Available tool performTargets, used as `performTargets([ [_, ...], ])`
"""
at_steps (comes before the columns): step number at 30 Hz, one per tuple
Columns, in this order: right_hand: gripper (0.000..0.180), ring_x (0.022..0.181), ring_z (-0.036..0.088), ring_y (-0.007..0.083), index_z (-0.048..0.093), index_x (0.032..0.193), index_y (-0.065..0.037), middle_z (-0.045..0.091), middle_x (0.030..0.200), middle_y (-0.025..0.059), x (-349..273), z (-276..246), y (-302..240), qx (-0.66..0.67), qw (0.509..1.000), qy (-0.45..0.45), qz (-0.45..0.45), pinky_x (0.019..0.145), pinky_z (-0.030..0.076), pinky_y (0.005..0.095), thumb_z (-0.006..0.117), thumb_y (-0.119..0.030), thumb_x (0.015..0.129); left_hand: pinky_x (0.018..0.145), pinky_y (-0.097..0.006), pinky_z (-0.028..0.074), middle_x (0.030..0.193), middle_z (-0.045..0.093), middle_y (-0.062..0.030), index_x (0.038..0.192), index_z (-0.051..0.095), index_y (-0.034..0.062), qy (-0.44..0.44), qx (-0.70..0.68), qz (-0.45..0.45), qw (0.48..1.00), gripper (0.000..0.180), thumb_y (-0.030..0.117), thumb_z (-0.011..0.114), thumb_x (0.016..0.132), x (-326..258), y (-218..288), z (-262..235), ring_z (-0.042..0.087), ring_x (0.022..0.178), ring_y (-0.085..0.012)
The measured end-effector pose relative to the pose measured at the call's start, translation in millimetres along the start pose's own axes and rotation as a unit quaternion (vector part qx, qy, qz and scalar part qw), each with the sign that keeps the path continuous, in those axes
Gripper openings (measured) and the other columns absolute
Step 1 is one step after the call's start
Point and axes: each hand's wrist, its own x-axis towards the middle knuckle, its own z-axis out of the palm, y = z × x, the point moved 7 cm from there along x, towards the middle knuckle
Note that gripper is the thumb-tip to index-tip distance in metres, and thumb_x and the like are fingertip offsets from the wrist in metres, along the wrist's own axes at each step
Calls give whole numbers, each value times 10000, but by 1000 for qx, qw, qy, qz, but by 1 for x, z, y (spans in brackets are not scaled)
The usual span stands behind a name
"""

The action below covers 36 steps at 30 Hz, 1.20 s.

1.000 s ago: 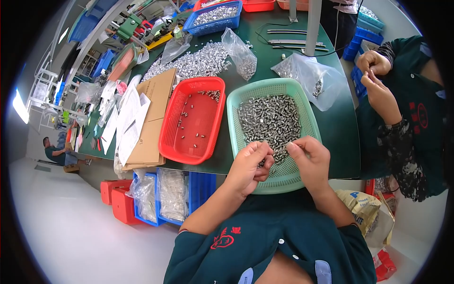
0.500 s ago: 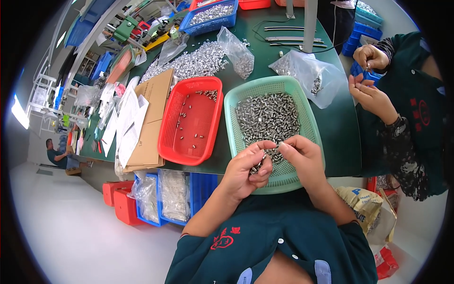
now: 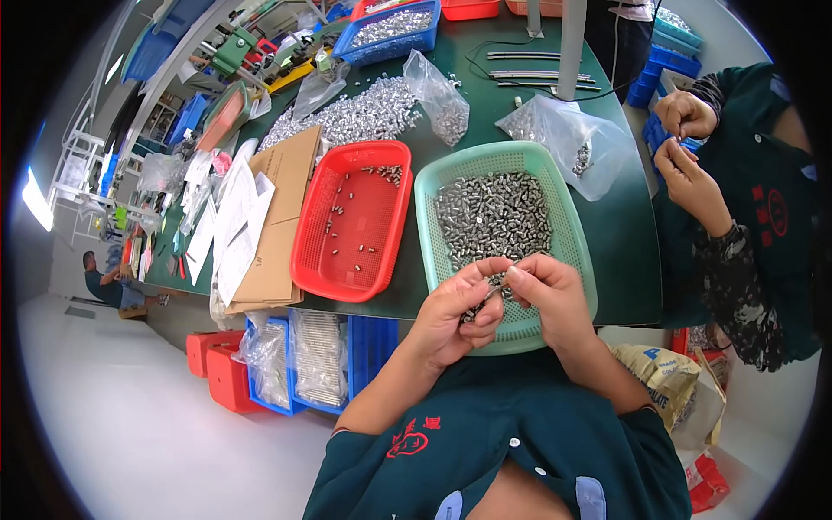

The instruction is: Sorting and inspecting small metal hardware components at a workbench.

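The left hand (image 3: 455,308) and the right hand (image 3: 555,295) meet over the near end of the green basket (image 3: 568,212), fingertips touching. Between them they pinch 1 small metal pin (image 3: 496,293); the left thumb and fingers are pressed together on it, and the right fingers are curled close around its other end. The basket sits at the near edge of the bench (image 3: 624,251) and holds a heap of the same small metal pins (image 3: 492,217). Just beside it, to the left, is a red basket (image 3: 351,221) with a few pins scattered inside. At the bench's right edge, another person's hands (image 3: 685,139) are held close together.
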Motion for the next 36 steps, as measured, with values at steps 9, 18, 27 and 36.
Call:
performTargets([
  [9, 108, 634, 454, 33, 613, 814, 11, 539, 674, -19, 3, 3, -15, -184, 978, -46, -87, 561, 355, 195, 618, -90, 852, 394, -177, 225, 596, 442, -23, 1243, 415, 80, 25, 76, 18, 997, 376, 205, 532, 908, -4, 2, -2, 282, 432, -42],
  [18, 105, 633, 466, 34, 608, 820, -4, 541, 687, -28, -1, 5, -8, -69, 996, -59, -18, 569, 372, 190, 599, -99, 863, 372, -193, 231, 539, 389, 0, 1316, 345, 57, 10, 62, 16, 998, 456, 180, 520, 914, 0, 4, -2, 295, 409, -54],
  [27, 93, 641, 469, 42, 603, 823, -5, 554, 709, -15, 1, 3, -7, -19, 998, -51, -19, 576, 375, 196, 603, -91, 859, 385, -190, 221, 557, 395, 2, 1310, 340, 76, -36, 39, 10, 999, 482, 233, 549, 905, 1, 1, 4, 282, 422, -49],
  [36, 104, 675, 494, 50, 623, 824, 14, 562, 724, -7, 0, 6, -22, -160, 979, -82, -94, 601, 399, 211, 611, -84, 855, 383, -184, 234, 547, 387, 7, 1294, 365, 51, 24, 95, 19, 995, 431, 194, 515, 916, 0, 4, -1, 290, 415, -50],
])
